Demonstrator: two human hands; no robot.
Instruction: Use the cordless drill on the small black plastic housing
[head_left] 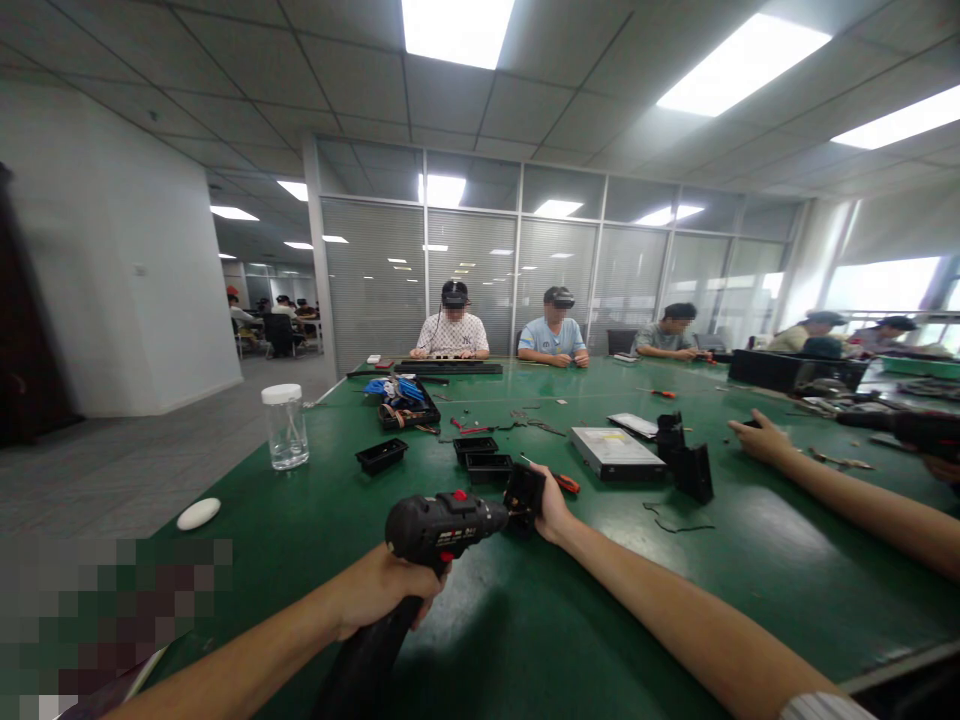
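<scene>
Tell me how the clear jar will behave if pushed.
The jar looks taller than wide, so a high push may tip it. Its round shape suggests it would roll once down. The smooth, glossy side could be slippery to grip.

Free tabletop [300, 525] left of drill [431, 530], black trays [386, 463] beyond

On the table [315, 515] before me, the jar [286, 435] stands left, the disc drive [611, 452] lies right, and three trays [487, 478] sit between, beyond my drill [431, 528].
</scene>
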